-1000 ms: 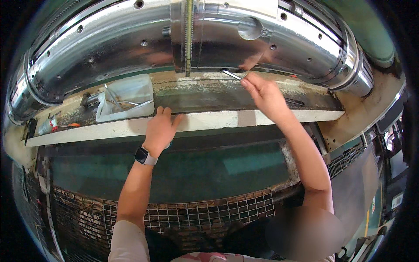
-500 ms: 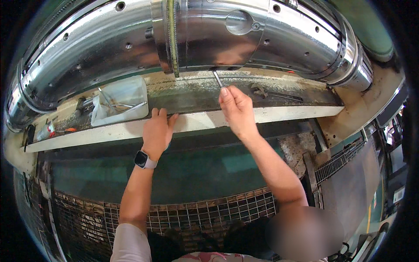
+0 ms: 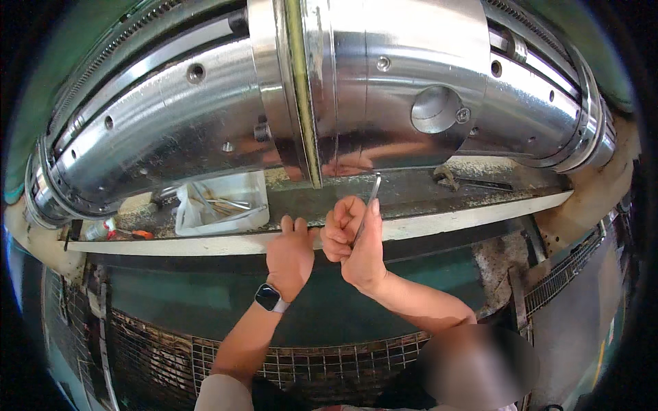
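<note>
Ledge (image 3: 425,225), translucent bin (image 3: 255,185), tools (image 3: 236,204) inside, hands (image 3: 289,257) nearby

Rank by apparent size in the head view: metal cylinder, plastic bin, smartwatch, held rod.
1. Metal cylinder
2. Plastic bin
3. Smartwatch and held rod: unsure; the rod looks longer but thinner.

No legible text, number or sign. Watch display (image 3: 268,296), below centre-left of frame: dark, unreadable. Small white-and-red item (image 3: 104,229), far left: print too small to resolve. Metal cylinder (image 3: 394,96), upper frame: no readable marking.
</note>
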Demonstrator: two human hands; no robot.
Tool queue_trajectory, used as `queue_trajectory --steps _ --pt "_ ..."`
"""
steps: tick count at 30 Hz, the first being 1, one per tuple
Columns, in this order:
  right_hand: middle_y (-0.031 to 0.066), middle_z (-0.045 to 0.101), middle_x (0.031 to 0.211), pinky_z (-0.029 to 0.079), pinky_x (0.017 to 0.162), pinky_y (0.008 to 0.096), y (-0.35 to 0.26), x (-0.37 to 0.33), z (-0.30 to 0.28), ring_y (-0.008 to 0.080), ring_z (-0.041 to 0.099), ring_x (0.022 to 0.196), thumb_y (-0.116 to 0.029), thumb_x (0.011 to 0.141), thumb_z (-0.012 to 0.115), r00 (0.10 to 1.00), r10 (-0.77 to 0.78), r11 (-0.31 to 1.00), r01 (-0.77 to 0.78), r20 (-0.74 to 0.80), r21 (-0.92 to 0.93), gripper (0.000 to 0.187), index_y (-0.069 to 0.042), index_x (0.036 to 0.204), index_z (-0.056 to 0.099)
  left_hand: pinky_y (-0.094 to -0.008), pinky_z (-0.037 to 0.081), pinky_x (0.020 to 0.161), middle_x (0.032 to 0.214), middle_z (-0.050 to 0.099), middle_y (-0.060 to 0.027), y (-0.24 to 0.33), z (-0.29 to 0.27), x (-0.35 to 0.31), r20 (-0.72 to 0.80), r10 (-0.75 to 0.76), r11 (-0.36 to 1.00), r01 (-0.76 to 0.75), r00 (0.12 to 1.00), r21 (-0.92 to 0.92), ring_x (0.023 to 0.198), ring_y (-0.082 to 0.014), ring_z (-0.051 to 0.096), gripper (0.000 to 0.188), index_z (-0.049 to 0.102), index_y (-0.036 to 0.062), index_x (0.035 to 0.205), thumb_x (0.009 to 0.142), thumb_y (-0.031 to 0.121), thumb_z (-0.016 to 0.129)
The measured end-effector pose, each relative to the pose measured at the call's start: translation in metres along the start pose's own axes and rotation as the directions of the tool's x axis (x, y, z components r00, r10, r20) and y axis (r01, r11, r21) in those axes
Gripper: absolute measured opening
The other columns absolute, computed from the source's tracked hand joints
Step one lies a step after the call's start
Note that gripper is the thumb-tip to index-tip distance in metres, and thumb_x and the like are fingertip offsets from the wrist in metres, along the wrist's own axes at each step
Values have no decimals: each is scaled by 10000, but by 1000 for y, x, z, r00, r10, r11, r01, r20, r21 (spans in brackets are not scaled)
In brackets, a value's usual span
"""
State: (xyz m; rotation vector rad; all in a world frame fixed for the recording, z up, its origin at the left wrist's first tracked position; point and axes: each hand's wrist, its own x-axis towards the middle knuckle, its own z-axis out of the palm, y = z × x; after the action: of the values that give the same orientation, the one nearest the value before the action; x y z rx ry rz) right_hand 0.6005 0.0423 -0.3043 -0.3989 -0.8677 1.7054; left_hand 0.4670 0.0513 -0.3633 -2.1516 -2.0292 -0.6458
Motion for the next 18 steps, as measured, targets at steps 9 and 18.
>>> queue_trajectory --steps 9,18 --pt "-12 337 683 166 403 220 2 2 4 82 250 469 -661 876 265 1000 -4 985 8 -25 175 507 -169 837 379 -448 485 573 931 504 -149 -3 -3 0 83 -30 1000 31 996 -6 680 -356 597 224 481 55 888 892 278 493" --pt "-15 346 715 205 432 213 2 -1 3 82 295 519 -535 932 317 997 -72 981 72 -3 181 376 -169 900 396 -461 493 579 962 513 -157 -5 -3 -1 121 -27 999 23 992 31 701 -372 606 224 477 65 932 905 287 468"
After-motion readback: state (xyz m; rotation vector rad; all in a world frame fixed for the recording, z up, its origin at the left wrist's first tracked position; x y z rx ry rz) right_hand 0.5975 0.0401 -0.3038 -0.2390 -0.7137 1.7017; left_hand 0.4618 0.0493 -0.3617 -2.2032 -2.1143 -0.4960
